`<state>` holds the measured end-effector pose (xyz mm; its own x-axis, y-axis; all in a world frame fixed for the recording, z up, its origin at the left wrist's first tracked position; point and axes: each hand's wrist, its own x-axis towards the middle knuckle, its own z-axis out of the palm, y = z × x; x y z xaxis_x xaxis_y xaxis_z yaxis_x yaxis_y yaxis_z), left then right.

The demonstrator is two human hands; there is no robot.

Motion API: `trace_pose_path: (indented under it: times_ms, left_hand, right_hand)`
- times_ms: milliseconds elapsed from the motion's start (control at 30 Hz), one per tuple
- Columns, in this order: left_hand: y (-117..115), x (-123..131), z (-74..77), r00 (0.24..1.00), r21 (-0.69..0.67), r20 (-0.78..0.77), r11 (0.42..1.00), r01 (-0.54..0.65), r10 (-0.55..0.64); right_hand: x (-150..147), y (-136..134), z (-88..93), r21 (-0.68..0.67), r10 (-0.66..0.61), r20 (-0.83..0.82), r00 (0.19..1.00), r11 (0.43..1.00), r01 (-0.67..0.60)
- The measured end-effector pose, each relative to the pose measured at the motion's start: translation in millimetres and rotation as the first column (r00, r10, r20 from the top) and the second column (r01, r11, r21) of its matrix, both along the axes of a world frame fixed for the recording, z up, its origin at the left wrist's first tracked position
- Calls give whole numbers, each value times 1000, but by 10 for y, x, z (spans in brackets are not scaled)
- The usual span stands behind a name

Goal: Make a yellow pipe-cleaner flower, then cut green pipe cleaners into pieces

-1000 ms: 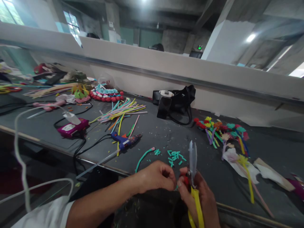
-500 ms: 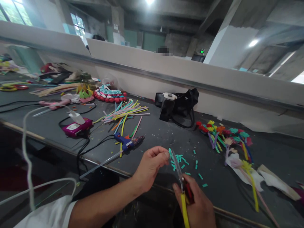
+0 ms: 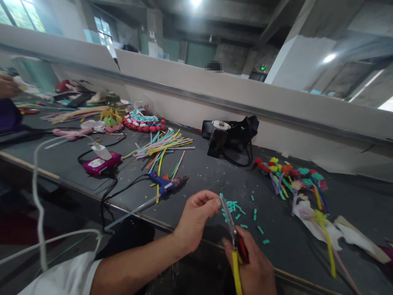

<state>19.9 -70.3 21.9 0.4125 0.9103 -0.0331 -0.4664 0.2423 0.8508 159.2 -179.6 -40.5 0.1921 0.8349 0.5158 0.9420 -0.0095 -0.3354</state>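
My left hand [image 3: 195, 221] is closed in a pinch on a short teal pipe cleaner [image 3: 221, 196], whose tip shows past the fingertips. Scissors [image 3: 229, 220] with yellow and red handles are in my right hand [image 3: 257, 264]. Their blades point up and away, with the tips right at the teal tip. Whether the blades touch it is hard to see. Just beyond and below the blades, small cut teal pieces [image 3: 233, 206] lie in a loose heap, and several are scattered to the right on the dark table [image 3: 211, 174].
Left of my hands lie a blue glue gun [image 3: 164, 184], a purple power strip [image 3: 102, 164] with cables, and a pile of pipe cleaners [image 3: 167, 145]. A black bag [image 3: 239, 137] rests against the partition. Colourful pipe-cleaner flowers [image 3: 294, 176] lie right. Another person's hand [image 3: 8, 87] shows far left.
Another person's hand and a dark purple shape have come into view at the left edge. My hands and the scissors stay nearly in place; the view has shifted slightly.
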Motion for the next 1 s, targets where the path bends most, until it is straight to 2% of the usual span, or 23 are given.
trace_pose_path:
  times_ms: [333, 600, 733, 867, 1000]
  left_hand:
    - [-12, 1, 12, 1000, -3, -30, 1000, -10, 9]
    - [-12, 0, 23, 1000, 13, -13, 1000, -20, 20]
    - [-18, 1, 30, 999, 19, -31, 999, -27, 28]
    - [-22, 1, 38, 999, 28, -47, 999, -22, 23]
    - [-13, 2, 42, 993, 80, -112, 996, -27, 36]
  right_hand:
    - [21, 3, -29, 8, -16, 28, 999, 1000, 16]
    - [14, -24, 21, 29, -24, 108, 994, 999, 21]
    - [11, -42, 28, -13, -16, 75, 997, 1000, 17]
    - [17, -43, -2, -1, 6, 49, 999, 1000, -6]
    - [5, 2, 0, 56, -4, -59, 998, 998, 7]
